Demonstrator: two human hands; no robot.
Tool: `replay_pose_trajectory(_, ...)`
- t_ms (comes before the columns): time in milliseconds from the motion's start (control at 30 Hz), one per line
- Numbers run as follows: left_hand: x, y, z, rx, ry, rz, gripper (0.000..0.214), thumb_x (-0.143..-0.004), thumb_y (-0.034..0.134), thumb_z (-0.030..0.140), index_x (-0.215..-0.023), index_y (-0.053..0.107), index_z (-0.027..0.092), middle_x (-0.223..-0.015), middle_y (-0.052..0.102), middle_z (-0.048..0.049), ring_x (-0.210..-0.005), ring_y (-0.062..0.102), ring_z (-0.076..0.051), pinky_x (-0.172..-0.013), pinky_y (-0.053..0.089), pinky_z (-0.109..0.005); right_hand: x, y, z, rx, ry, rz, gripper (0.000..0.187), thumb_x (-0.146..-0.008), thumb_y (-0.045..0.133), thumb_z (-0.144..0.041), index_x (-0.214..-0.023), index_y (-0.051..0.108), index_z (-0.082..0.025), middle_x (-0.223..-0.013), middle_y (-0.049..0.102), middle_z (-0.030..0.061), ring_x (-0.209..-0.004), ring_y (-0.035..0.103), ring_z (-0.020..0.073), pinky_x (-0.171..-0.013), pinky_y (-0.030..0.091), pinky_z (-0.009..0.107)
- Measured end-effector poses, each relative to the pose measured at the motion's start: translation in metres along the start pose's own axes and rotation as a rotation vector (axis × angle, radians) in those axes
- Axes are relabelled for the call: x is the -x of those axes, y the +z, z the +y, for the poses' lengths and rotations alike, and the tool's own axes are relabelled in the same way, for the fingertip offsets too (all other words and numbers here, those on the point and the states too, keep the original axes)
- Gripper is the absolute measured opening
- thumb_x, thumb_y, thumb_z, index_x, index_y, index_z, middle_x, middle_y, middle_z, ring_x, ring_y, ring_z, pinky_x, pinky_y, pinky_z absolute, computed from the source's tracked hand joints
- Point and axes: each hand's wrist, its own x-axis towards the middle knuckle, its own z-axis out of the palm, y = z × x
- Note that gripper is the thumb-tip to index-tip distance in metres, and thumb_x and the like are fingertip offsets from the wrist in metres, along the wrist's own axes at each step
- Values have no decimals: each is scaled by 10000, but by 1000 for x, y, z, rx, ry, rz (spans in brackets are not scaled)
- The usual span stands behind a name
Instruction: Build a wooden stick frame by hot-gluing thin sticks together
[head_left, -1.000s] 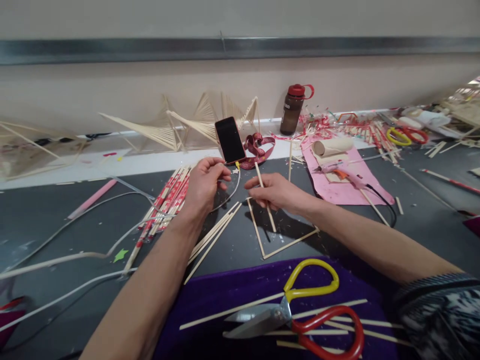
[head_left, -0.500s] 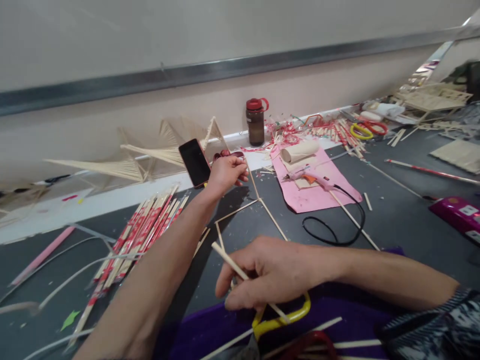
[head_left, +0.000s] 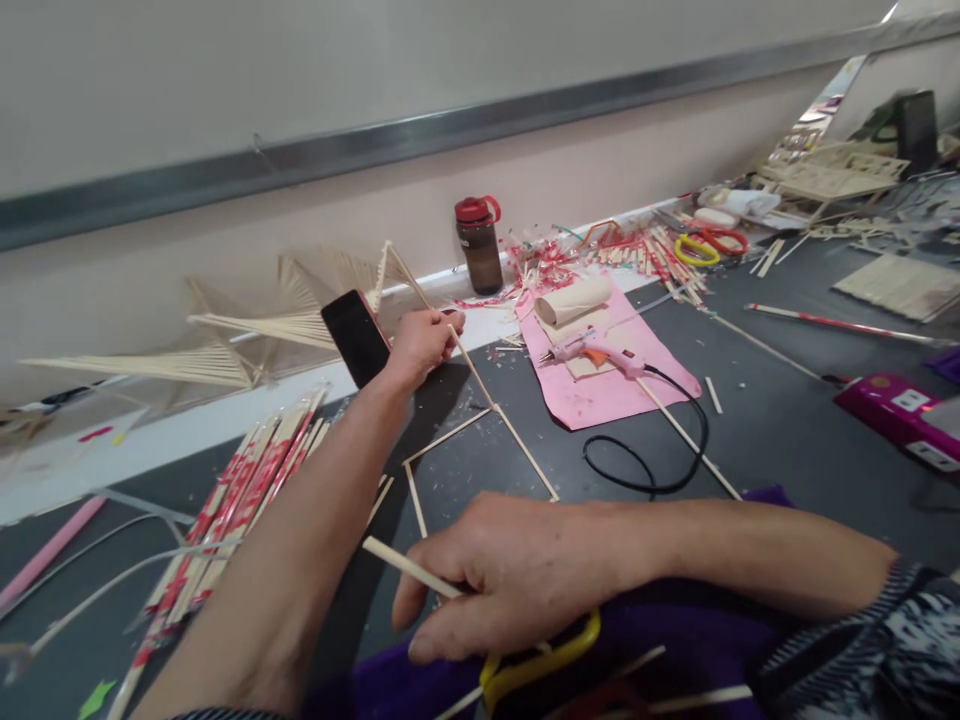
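Note:
My left hand (head_left: 424, 348) reaches forward beside the phone (head_left: 355, 335), its fingers pinched at the upper end of a thin wooden stick (head_left: 474, 368). That stick meets an angular outline of joined sticks (head_left: 525, 452) on the dark table. A dark red object by the left fingers is mostly hidden. Nearer me, my right hand (head_left: 510, 575) is closed around another wooden stick (head_left: 409, 567), which points out to the left. Below this hand shows a yellow scissors handle (head_left: 544, 665), partly covered, over purple material (head_left: 405, 665).
A pink hot glue gun (head_left: 600, 350) lies on a pink sheet (head_left: 577, 405), its black cord curling nearby. Wrapped chopsticks (head_left: 240, 490) lie left, with fan-like stick models (head_left: 150, 365) behind. A bottle (head_left: 480, 255) stands at the wall; red-and-yellow scissors (head_left: 697, 250) lie farther right.
My left fingers have come to the stick's upper end, which has shifted slightly left. My right hand keeps its stick, now tilted flatter. The whole view has shifted a little.

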Motion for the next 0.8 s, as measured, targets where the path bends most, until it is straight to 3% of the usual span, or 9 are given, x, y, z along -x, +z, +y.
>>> replay_pose_trajectory(133, 41, -20, 2, -36, 19, 89, 137, -721, 569, 292, -744, 620, 166, -466, 499, 32, -377, 382, -68, -375, 244, -195, 4, -2, 2, -63, 7, 113, 145, -808, 529, -239, -888, 609, -148, -685, 577, -45, -582, 543, 39, -541, 380, 118)
replay_pose_trajectory(267, 100, -41, 3, -130, 60, 63, 198, -697, 606, 250, -862, 678, 167, -598, 598, 14, -503, 505, -87, -452, 330, -193, 6, -11, 9, -122, 92, 248, 146, -793, 533, -202, -900, 625, -162, -610, 548, -54, -522, 511, 48, -504, 382, 143)
replay_pose_trajectory(367, 148, -49, -4, -342, 123, 2, 197, -730, 588, 309, -862, 684, 199, -692, 652, 7, -568, 545, -110, -537, 392, -219, 7, -19, 16, -168, 153, 303, 170, -794, 541, -233, -923, 623, -160, -548, 522, -63, -475, 485, 52, -456, 362, 153)
replay_pose_trajectory(467, 193, -48, -15, -503, 129, -111, 150, -755, 577, 313, -811, 683, 224, -727, 673, 12, -651, 581, -132, -595, 400, -230, 7, -22, 20, -181, 201, 342, 192, -792, 543, -262, -930, 621, -154, -515, 516, -68, -416, 440, 43, -408, 322, 156)
replay_pose_trajectory(600, 237, -39, -28, -523, 105, -321, 140, -799, 550, 295, -861, 658, 231, -782, 662, 14, -695, 588, -129, -628, 407, -232, 5, -19, 23, -161, 228, 351, 188, -787, 544, -270, -917, 613, -154, -516, 524, -70, -397, 419, 33, -392, 302, 151)
replay_pose_trajectory(800, 257, -26, -41, -544, 179, -403, 160, -806, 572, 299, -941, 622, 231, -855, 619, 0, -712, 568, -126, -636, 414, -234, 1, -13, 25, -143, 270, 333, 179, -781, 549, -235, -919, 616, -143, -501, 520, -72, -399, 429, 34, -399, 314, 154)
